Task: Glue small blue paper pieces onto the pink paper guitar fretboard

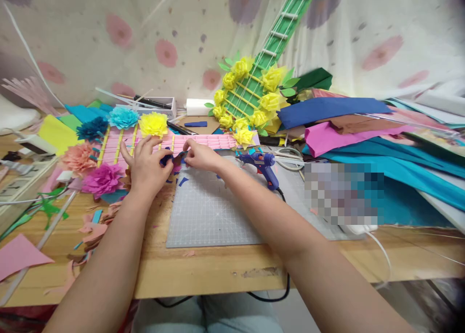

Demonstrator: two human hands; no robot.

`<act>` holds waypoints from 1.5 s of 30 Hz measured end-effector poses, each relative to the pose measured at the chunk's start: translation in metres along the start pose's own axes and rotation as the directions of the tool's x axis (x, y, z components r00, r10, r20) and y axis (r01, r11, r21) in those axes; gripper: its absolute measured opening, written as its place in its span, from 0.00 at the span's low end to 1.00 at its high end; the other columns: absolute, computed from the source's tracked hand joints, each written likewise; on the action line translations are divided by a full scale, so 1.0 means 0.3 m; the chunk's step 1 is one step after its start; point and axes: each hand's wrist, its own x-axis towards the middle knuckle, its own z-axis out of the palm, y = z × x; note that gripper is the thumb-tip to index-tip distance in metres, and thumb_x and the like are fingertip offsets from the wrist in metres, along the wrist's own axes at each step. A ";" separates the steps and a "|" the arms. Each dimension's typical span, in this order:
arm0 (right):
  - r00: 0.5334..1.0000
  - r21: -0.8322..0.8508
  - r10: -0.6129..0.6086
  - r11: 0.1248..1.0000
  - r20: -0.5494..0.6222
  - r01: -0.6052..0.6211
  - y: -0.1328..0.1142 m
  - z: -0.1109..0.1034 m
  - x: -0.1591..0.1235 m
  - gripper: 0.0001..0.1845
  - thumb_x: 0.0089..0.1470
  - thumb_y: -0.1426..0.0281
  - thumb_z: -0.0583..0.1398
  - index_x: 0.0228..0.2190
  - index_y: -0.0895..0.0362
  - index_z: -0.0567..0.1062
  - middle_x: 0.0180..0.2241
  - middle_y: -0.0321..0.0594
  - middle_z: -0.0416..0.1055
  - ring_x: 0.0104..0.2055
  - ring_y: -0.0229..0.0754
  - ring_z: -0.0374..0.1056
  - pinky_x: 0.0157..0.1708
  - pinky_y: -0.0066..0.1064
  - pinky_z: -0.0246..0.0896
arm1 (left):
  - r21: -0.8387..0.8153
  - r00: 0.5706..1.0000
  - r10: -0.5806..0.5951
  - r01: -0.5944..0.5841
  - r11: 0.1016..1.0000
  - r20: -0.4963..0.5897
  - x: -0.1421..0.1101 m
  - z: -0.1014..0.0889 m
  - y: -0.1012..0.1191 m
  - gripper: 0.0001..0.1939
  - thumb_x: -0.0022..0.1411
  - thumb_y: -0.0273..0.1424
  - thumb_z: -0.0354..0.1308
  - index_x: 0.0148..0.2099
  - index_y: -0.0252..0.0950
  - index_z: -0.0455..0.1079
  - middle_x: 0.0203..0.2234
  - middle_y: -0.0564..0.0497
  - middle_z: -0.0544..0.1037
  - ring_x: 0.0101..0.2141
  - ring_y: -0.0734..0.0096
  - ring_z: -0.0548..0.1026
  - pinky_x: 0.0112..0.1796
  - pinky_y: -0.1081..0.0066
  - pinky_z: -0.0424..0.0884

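Over the lower edge of a pink paper guitar (203, 141), my two hands meet at a small piece of dark blue crepe paper (166, 159). My left hand (148, 164) pinches it between thumb and forefinger, the other fingers spread over the guitar's body. From the right, my right hand (199, 155) has its fingertips closed at the same paper; the exact grip is partly hidden. Paper flowers rim the guitar: yellow (153, 124), light blue (123, 117), dark blue (93, 128), salmon (79, 156) and magenta (102, 180). Blue scraps (183, 181) lie just below my hands.
A blue glue gun (262, 164) lies on the grey cutting mat (218, 221), right of my hands. Behind stands a green paper guitar (254, 83) with yellow flowers. Coloured paper sheets (392, 153) pile up at right; paper scraps (96, 231) litter the left.
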 end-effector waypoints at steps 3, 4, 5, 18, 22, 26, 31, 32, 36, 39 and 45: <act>0.999 -0.124 -0.019 0.992 0.050 0.025 -0.023 -0.010 0.027 0.13 0.46 0.77 0.54 0.36 0.55 0.60 0.27 0.33 0.69 0.31 0.40 0.65 0.30 0.28 0.54 | 0.029 1.000 0.000 0.000 1.000 0.011 0.000 -0.006 -0.004 0.06 0.52 0.31 0.57 0.33 0.45 0.75 0.49 0.51 0.71 0.58 0.52 0.58 0.59 0.44 0.40; 0.998 -0.144 -0.029 0.989 0.061 0.037 -0.030 -0.011 0.035 0.14 0.46 0.77 0.54 0.37 0.56 0.60 0.29 0.34 0.69 0.32 0.40 0.65 0.31 0.29 0.54 | 0.037 1.000 -0.001 0.001 0.999 0.012 -0.001 -0.008 -0.005 0.06 0.52 0.31 0.57 0.33 0.45 0.75 0.49 0.51 0.71 0.58 0.52 0.58 0.59 0.44 0.40; 0.997 -0.159 -0.040 0.986 0.072 0.051 -0.036 -0.012 0.042 0.14 0.46 0.77 0.54 0.38 0.56 0.61 0.29 0.35 0.69 0.32 0.40 0.65 0.31 0.29 0.54 | 0.044 1.000 -0.001 0.001 0.999 0.013 -0.001 -0.009 -0.006 0.07 0.52 0.31 0.57 0.33 0.45 0.75 0.49 0.51 0.71 0.58 0.52 0.59 0.59 0.43 0.39; 0.983 -0.231 -0.128 0.960 0.133 0.157 -0.040 -0.001 0.090 0.14 0.46 0.77 0.53 0.36 0.55 0.58 0.29 0.34 0.67 0.30 0.39 0.63 0.29 0.28 0.54 | 0.046 1.000 0.009 -0.009 0.999 0.008 -0.002 -0.014 -0.008 0.07 0.51 0.30 0.57 0.33 0.45 0.75 0.49 0.50 0.71 0.57 0.51 0.60 0.58 0.41 0.33; 0.978 -0.238 -0.146 0.955 0.148 0.179 -0.045 0.002 0.094 0.14 0.47 0.78 0.53 0.37 0.56 0.58 0.28 0.34 0.67 0.30 0.39 0.63 0.29 0.29 0.54 | 0.055 1.000 0.004 -0.004 0.998 0.002 -0.002 -0.015 -0.006 0.06 0.52 0.31 0.58 0.33 0.44 0.75 0.49 0.50 0.71 0.57 0.52 0.60 0.58 0.41 0.33; 0.977 -0.210 -0.156 0.960 0.144 0.184 -0.050 -0.001 0.092 0.13 0.47 0.77 0.53 0.37 0.55 0.58 0.28 0.34 0.67 0.30 0.39 0.64 0.30 0.29 0.56 | 0.058 1.000 0.001 -0.001 0.998 -0.003 -0.002 -0.019 -0.001 0.05 0.52 0.31 0.57 0.33 0.44 0.74 0.48 0.49 0.72 0.57 0.52 0.60 0.58 0.42 0.33; 0.984 0.033 -0.158 0.987 0.079 0.155 -0.035 0.000 0.074 0.13 0.47 0.74 0.55 0.36 0.54 0.56 0.27 0.32 0.68 0.30 0.39 0.66 0.32 0.30 0.60 | 0.078 1.000 0.009 -0.010 0.997 0.003 -0.002 -0.020 -0.002 0.05 0.52 0.31 0.58 0.33 0.44 0.74 0.48 0.50 0.72 0.56 0.53 0.61 0.59 0.42 0.34; 0.988 0.111 -0.142 0.985 0.056 0.135 -0.026 0.005 0.070 0.14 0.47 0.74 0.55 0.36 0.54 0.56 0.26 0.31 0.67 0.29 0.39 0.67 0.31 0.30 0.61 | 0.083 1.000 0.011 -0.011 0.997 0.004 -0.002 -0.020 -0.003 0.05 0.52 0.32 0.57 0.33 0.44 0.74 0.48 0.49 0.72 0.56 0.53 0.61 0.59 0.43 0.34; 0.998 0.328 -0.057 0.943 -0.027 0.062 0.016 0.044 0.056 0.17 0.44 0.79 0.54 0.35 0.53 0.55 0.25 0.28 0.68 0.30 0.36 0.69 0.32 0.29 0.65 | 0.077 1.000 0.005 -0.005 0.997 0.000 -0.003 -0.015 -0.006 0.06 0.52 0.32 0.57 0.33 0.44 0.74 0.48 0.50 0.71 0.57 0.53 0.60 0.59 0.43 0.35; 0.995 0.335 -0.023 0.941 -0.102 0.056 0.028 0.077 0.051 0.18 0.42 0.81 0.54 0.34 0.52 0.55 0.27 0.28 0.69 0.32 0.36 0.69 0.34 0.30 0.66 | 0.047 1.000 -0.015 0.014 0.999 0.004 -0.004 -0.012 -0.007 0.06 0.52 0.31 0.57 0.33 0.45 0.75 0.49 0.50 0.71 0.57 0.53 0.59 0.59 0.44 0.37; 0.973 0.144 0.013 0.989 -0.228 0.021 -0.025 0.109 0.044 0.19 0.43 0.80 0.54 0.37 0.52 0.57 0.28 0.30 0.69 0.32 0.37 0.68 0.37 0.32 0.64 | -0.004 0.999 -0.045 0.045 0.999 0.025 -0.003 -0.009 -0.011 0.08 0.51 0.30 0.57 0.35 0.45 0.75 0.50 0.50 0.70 0.58 0.52 0.57 0.59 0.44 0.35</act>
